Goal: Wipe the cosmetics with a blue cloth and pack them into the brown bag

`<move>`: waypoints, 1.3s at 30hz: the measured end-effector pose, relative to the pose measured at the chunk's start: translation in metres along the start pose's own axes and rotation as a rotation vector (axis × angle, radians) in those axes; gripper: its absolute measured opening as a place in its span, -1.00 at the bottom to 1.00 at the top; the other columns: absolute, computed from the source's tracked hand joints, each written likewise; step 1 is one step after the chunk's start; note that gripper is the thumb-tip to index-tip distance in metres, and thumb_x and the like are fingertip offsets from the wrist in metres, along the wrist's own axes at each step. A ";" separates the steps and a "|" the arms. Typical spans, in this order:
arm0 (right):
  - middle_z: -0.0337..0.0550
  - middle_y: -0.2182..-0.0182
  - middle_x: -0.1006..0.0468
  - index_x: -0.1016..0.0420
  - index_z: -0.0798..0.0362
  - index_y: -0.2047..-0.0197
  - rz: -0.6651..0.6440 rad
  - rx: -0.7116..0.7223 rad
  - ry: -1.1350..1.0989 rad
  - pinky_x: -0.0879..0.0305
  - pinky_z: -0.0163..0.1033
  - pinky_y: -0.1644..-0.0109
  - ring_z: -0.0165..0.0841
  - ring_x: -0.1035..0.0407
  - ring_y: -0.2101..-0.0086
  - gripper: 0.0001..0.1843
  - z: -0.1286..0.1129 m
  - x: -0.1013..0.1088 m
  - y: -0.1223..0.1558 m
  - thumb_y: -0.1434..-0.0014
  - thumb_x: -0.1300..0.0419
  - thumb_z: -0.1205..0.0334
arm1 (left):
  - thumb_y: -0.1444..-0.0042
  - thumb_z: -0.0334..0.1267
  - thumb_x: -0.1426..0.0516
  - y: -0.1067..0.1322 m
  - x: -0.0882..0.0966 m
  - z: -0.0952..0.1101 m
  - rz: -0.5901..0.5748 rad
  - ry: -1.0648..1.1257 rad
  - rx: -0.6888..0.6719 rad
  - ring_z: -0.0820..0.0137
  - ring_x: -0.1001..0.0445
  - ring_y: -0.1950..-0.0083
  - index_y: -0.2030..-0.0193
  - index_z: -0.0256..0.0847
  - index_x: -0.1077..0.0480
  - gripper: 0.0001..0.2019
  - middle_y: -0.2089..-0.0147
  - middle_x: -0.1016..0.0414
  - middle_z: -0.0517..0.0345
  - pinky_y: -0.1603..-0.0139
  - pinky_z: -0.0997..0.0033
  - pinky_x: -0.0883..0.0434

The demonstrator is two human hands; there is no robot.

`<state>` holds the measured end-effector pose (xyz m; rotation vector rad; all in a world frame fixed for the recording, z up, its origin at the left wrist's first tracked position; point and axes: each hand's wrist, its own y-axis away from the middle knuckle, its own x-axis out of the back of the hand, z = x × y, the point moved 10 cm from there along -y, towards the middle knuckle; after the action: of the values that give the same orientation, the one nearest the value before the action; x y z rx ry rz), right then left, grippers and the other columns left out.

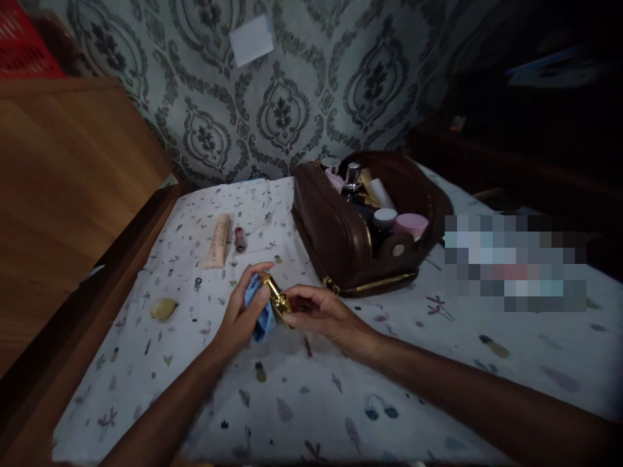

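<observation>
Between my two hands is a shiny gold lipstick tube (276, 296), tilted over the printed sheet. My right hand (327, 314) pinches its lower end between thumb and fingers. A crumpled blue cloth (263, 323) is bunched in my left hand (242, 307), whose thumb presses it near the tube's upper end. Beyond my left hand lie a peach squeeze tube (220, 239) and a small bottle with a dark red cap (240, 240). The brown cosmetic bag (333, 227) stands unzipped past my right hand, packed with several jars and bottles.
The bag holds a pink-lidded jar (411, 225) and a white tube (382, 194). The patterned white sheet (189, 389) spreads beneath everything. A wooden panel (73, 168) borders the left side, with a red basket (26, 45) above. Patterned wallpaper (209, 84) rises behind; a blurred patch covers the right.
</observation>
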<state>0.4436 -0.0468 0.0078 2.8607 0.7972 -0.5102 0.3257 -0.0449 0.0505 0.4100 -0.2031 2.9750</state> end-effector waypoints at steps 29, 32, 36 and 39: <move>-0.24 0.47 -0.48 -0.46 0.10 0.38 0.124 0.180 0.036 -0.32 -0.30 0.27 -0.40 -0.38 0.40 -0.48 -0.028 0.015 0.010 -0.01 -0.39 -0.23 | -0.30 0.03 -0.08 0.002 -0.009 0.016 0.076 -0.382 -0.180 0.24 -0.56 0.23 0.12 -0.16 -0.51 -0.68 0.24 -0.58 0.05 0.19 0.36 -0.48; -0.18 0.37 -0.54 -0.52 0.10 0.32 0.120 0.250 0.022 -0.33 -0.28 0.17 -0.37 -0.41 0.31 -0.53 -0.035 0.017 0.011 -0.07 -0.37 -0.18 | -0.25 0.17 -0.09 -0.003 -0.011 0.002 0.008 -0.194 0.036 0.29 -0.49 0.29 0.15 -0.18 -0.49 -0.58 0.34 -0.53 0.13 0.24 0.41 -0.42; -0.20 0.36 -0.54 -0.55 0.09 0.18 0.092 0.276 0.024 -0.34 -0.27 0.19 -0.37 -0.41 0.33 -0.59 -0.031 0.017 0.009 -0.11 -0.36 -0.10 | -0.17 0.25 -0.13 0.000 -0.025 -0.011 -0.076 0.061 0.226 0.37 -0.38 0.44 0.28 -0.20 -0.46 -0.51 0.46 -0.43 0.21 0.39 0.46 -0.33; -0.21 0.36 -0.55 -0.58 0.06 0.16 0.177 0.321 0.158 -0.31 -0.30 0.26 -0.38 -0.40 0.34 -0.69 -0.038 0.025 0.012 -0.11 -0.37 0.04 | -0.16 0.23 -0.15 0.000 -0.021 -0.004 -0.009 0.012 0.177 0.39 -0.31 0.45 0.30 -0.19 -0.43 -0.54 0.50 -0.34 0.26 0.39 0.47 -0.28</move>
<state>0.4811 -0.0375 0.0345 3.2621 0.5134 -0.4266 0.3446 -0.0469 0.0407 0.4111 0.0634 2.9966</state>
